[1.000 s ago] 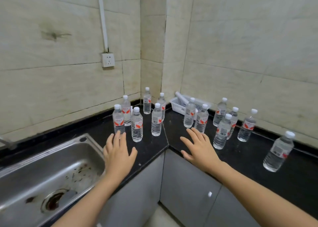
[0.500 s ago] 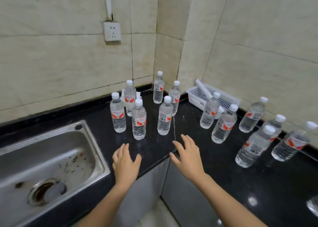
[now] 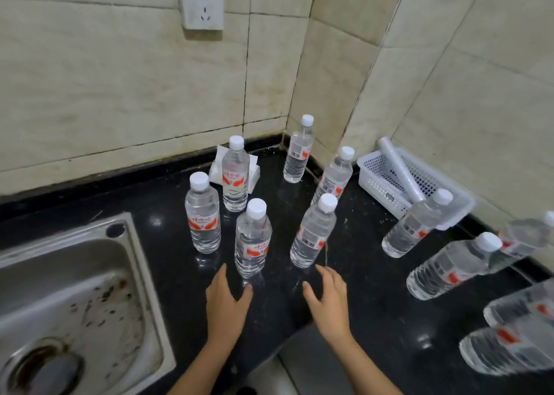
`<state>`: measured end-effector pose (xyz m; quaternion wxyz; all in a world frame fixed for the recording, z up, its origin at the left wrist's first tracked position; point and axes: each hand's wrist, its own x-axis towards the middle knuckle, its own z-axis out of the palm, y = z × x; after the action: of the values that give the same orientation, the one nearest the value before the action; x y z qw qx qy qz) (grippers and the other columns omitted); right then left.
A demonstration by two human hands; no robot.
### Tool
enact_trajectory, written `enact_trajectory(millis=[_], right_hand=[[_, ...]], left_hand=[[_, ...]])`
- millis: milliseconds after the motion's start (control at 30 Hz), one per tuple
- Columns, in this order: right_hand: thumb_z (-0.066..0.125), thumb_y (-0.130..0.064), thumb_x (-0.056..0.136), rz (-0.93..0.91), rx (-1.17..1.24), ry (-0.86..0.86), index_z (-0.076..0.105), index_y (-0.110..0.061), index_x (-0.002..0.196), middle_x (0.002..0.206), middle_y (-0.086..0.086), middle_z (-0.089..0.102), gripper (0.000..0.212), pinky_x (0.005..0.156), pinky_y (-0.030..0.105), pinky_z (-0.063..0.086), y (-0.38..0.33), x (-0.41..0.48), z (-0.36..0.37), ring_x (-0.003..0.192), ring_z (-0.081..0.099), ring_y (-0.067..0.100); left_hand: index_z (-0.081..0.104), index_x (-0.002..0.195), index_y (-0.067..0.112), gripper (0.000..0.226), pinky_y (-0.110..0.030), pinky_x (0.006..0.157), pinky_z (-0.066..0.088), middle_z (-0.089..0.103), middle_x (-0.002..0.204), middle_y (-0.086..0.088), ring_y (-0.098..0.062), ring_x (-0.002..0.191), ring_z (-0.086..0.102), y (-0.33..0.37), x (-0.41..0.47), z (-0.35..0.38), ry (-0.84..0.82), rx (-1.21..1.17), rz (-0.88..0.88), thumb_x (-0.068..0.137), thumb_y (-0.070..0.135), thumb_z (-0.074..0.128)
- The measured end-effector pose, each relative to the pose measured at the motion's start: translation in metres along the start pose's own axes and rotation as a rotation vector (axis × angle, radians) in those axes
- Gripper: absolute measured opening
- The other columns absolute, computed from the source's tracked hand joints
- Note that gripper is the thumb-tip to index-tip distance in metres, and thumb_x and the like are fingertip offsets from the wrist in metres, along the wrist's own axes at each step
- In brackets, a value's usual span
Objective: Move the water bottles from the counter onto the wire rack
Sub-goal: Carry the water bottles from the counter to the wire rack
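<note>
Task is barely starting: left hand (image 3: 224, 301) and right hand (image 3: 328, 300) are hovering, fingers apart and empty, near water bottles (image 3: 253, 238) all seemingly standing on the worktop (image 3: 359, 277) right of the sink (image 3: 75, 289), with no rack showing.

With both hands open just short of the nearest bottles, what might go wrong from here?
Spacing is tight: the left hand, grasping the front bottle, might knock its neighbour toward the sink. The right hand might tip the bottle ahead into the one behind.
</note>
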<state>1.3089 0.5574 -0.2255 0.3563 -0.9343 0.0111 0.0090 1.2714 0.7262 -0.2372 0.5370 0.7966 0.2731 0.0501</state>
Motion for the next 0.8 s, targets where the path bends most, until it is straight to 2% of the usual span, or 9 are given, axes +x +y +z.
enact_trajectory(millis=[133,300,400,467,533,600,667,733,800], right_hand=[[0.065,-0.016,0.082,0.092,0.145,0.026,0.043,-0.007,0.131,0.134,0.011,0.045,0.055,0.106,0.03,0.03,0.005,0.028,-0.004,0.126,0.04,0.024],[0.073,-0.01,0.074,0.162,0.322,-0.037,0.034,-0.011,0.137,0.138,0.009,0.039,0.074,0.106,0.03,0.033,0.015,0.059,-0.008,0.122,0.041,0.016],[0.076,-0.008,0.07,0.129,0.406,-0.122,0.028,-0.012,0.139,0.145,0.008,0.036,0.084,0.111,0.035,0.03,0.016,0.08,-0.011,0.132,0.037,0.02],[0.078,-0.012,0.063,0.08,0.456,-0.171,0.027,-0.014,0.139,0.14,0.008,0.042,0.091,0.11,0.039,0.034,0.013,0.095,-0.013,0.128,0.043,0.02],[0.078,-0.024,0.053,0.048,0.501,-0.221,0.027,-0.013,0.136,0.131,0.006,0.049,0.098,0.103,0.035,0.042,0.009,0.109,-0.014,0.118,0.052,0.017],[0.076,-0.03,0.046,0.032,0.541,-0.242,0.03,-0.012,0.129,0.119,0.003,0.053,0.097,0.097,0.029,0.045,0.003,0.116,-0.012,0.108,0.055,0.013],[0.08,-0.019,0.05,0.03,0.553,-0.231,0.032,-0.016,0.119,0.109,-0.005,0.053,0.084,0.095,0.031,0.045,0.0,0.118,-0.008,0.101,0.055,0.009],[0.08,-0.002,0.059,0.031,0.526,-0.194,0.034,-0.019,0.113,0.104,-0.007,0.053,0.073,0.098,0.038,0.045,-0.002,0.119,-0.004,0.099,0.055,0.014],[0.079,0.0,0.062,0.024,0.484,-0.173,0.034,-0.023,0.111,0.101,-0.012,0.052,0.07,0.096,0.035,0.043,-0.007,0.121,0.001,0.103,0.053,0.015]], left_hand=[[0.024,0.143,0.012,0.086,-0.044,0.111,0.031,0.036,0.146,-0.01,-0.026,0.133,0.036,0.014,0.027,0.009,0.006,-0.109,0.036,0.073,0.016,0.073],[0.017,0.144,0.015,0.097,-0.021,0.094,0.031,0.038,0.128,0.009,-0.005,0.114,0.041,0.027,0.044,0.011,-0.034,-0.23,0.047,0.069,0.008,0.077],[0.014,0.145,0.022,0.105,-0.024,0.098,0.031,0.04,0.14,0.003,-0.007,0.119,0.043,0.02,0.051,0.013,-0.057,-0.245,0.017,0.064,0.009,0.08],[0.012,0.144,0.027,0.109,-0.027,0.103,0.03,0.037,0.145,0.0,-0.012,0.126,0.04,0.017,0.052,0.015,-0.04,-0.249,-0.007,0.062,0.011,0.082],[0.012,0.143,0.032,0.112,-0.033,0.108,0.032,0.038,0.143,0.002,-0.013,0.128,0.039,0.021,0.053,0.017,-0.017,-0.251,-0.002,0.059,0.01,0.083],[0.013,0.14,0.035,0.113,-0.036,0.109,0.034,0.041,0.136,0.009,-0.013,0.126,0.042,0.027,0.056,0.021,0.0,-0.276,0.022,0.058,0.006,0.084],[0.015,0.142,0.032,0.112,-0.035,0.108,0.035,0.042,0.133,0.012,-0.012,0.124,0.044,0.033,0.061,0.026,0.019,-0.277,0.029,0.057,0.005,0.083],[0.021,0.142,0.029,0.108,-0.036,0.106,0.037,0.046,0.134,0.006,-0.015,0.122,0.047,0.035,0.064,0.032,0.048,-0.244,0.026,0.057,0.009,0.085],[0.032,0.134,0.027,0.098,-0.032,0.099,0.04,0.053,0.123,0.004,-0.016,0.114,0.053,0.034,0.066,0.035,0.09,-0.214,0.022,0.054,0.013,0.086]])
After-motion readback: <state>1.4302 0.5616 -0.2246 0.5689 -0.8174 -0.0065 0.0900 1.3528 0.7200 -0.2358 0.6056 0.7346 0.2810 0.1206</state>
